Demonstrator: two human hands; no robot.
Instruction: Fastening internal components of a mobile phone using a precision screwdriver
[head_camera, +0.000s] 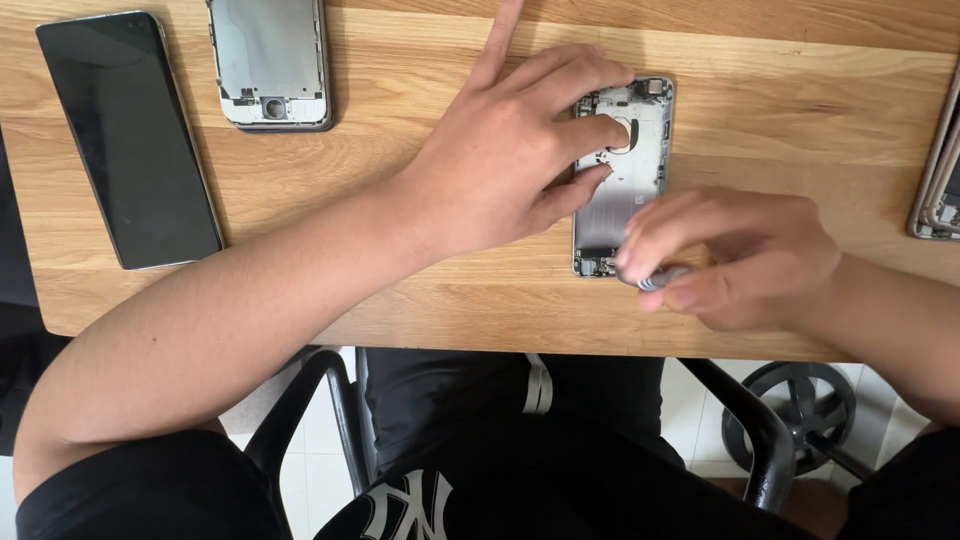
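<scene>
An opened phone body (640, 165) lies on the wooden table (400, 250), its inner metal plate and parts exposed. My left hand (510, 150) rests on its left side, fingers pressing the shell flat, index finger pointing away. My right hand (730, 260) hovers over the phone's near end, fingers pinched around a small grey screwdriver handle (660, 278). The tool's tip is hidden under my fingers.
A black phone (130, 140) lies face up at the far left. A removed screen panel (270, 60), back side up, sits at the top. Another phone frame (940, 170) pokes in at the right edge. Below the table edge are chair arms (300, 410) and my lap.
</scene>
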